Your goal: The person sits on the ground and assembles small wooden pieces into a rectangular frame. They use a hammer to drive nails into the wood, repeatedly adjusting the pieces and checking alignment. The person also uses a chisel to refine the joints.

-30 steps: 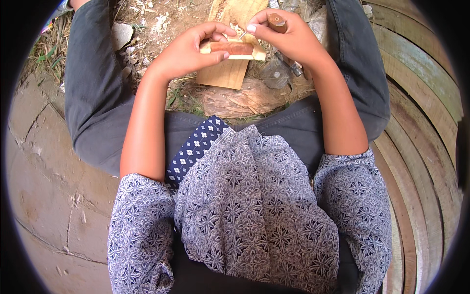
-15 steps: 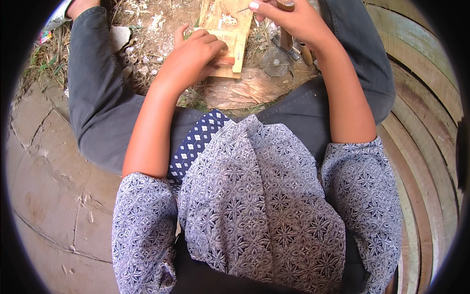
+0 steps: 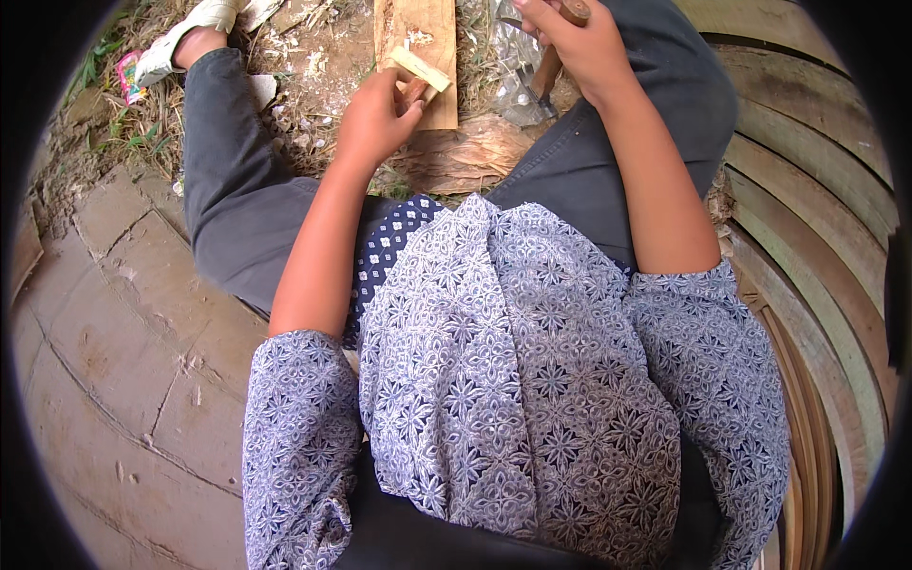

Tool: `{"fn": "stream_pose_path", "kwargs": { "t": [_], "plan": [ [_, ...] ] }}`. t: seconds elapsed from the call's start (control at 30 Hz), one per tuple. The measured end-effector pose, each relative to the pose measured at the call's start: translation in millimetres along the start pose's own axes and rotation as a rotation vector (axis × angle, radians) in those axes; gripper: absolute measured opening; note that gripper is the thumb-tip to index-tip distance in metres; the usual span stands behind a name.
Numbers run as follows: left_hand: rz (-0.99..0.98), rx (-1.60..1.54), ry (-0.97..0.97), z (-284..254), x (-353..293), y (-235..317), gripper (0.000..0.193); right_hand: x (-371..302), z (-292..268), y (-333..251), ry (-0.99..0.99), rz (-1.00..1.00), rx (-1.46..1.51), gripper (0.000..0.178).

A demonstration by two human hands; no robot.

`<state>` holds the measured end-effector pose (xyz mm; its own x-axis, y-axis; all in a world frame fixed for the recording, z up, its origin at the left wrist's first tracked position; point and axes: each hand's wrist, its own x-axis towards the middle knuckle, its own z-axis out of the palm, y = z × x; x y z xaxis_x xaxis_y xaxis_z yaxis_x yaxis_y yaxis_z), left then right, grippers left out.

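My left hand [image 3: 373, 119] is closed around a small pale wooden piece [image 3: 421, 69] with a reddish-brown strip [image 3: 411, 92] on it. That piece is tilted on edge above a longer flat board [image 3: 438, 112], which has pale shavings on it. Up at the right, my right hand [image 3: 579, 52] is closed on a slim tool with a rounded brown wooden handle [image 3: 575, 11] and a thin dark metal end [image 3: 510, 21]; its exact kind is unclear. Just below that hand is a hammer [image 3: 545, 84] with a wooden handle, beside my right leg.
A fibrous wood slab [image 3: 465, 152] lies under the board's near end. Clear plastic [image 3: 513, 71] is by the hammer. Wood chips and dry grass cover the soil between my legs [image 3: 242, 142]. Cracked paving [image 3: 123, 313] is on the left, wooden planks [image 3: 798, 190] on the right.
My left hand has lifted and turned the pale piece, which lay flat on the board before. My right hand, still holding the tool, has shifted slightly left in the view.
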<state>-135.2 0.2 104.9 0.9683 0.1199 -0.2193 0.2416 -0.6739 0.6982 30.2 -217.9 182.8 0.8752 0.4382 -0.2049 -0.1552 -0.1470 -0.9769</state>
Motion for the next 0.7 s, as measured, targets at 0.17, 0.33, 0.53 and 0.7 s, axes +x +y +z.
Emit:
{"fn": "stream_pose_path", "kwargs": {
  "t": [0.17,0.33,0.53,0.7],
  "plan": [
    [-0.006,0.219,0.007,14,3,-5,0.032,10,15,27,-0.057,0.087,-0.086,0.013],
    [-0.065,0.420,0.011,23,8,-12,0.036,28,29,40,-0.084,0.034,-0.063,0.016],
    [0.035,0.366,-0.107,12,12,-14,0.035,41,35,62,-0.034,-0.063,-0.067,0.017],
    [0.243,0.243,-0.261,-7,9,-16,0.032,38,35,53,-0.034,-0.001,-0.109,0.019]
  ]
}}
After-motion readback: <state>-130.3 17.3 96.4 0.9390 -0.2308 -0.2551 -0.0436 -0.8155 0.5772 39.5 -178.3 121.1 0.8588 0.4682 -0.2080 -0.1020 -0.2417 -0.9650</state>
